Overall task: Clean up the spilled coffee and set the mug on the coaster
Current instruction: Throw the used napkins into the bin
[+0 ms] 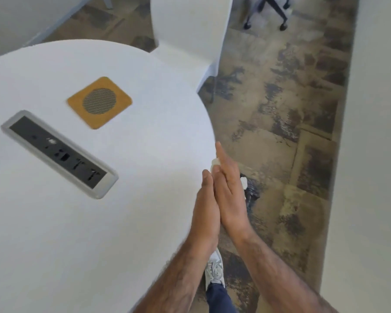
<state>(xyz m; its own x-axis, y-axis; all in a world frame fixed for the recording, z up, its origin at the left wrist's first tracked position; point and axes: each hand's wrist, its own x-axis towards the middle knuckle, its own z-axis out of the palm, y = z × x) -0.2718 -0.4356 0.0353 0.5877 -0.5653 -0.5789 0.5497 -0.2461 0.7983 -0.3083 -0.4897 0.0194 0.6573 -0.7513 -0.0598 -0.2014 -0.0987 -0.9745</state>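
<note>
A square cork coaster (99, 102) with a grey ribbed round centre lies on the white round table (99, 222), with nothing on it. No mug and no spill show in this view. At the table's right edge my left hand (207, 206) and my right hand (231, 190) are pressed flat, palm against palm. A small white wad, probably a paper tissue (215, 162), is squeezed between them; bits of it stick out near the fingertips and at the right side. Most of it is hidden by the palms.
A grey power and socket panel (59, 153) is set into the tabletop, left of my hands. A white chair (190, 30) stands behind the table, and an office chair base (269, 14) is further back. Patterned carpet (280, 109) and my shoe (215, 272) lie below.
</note>
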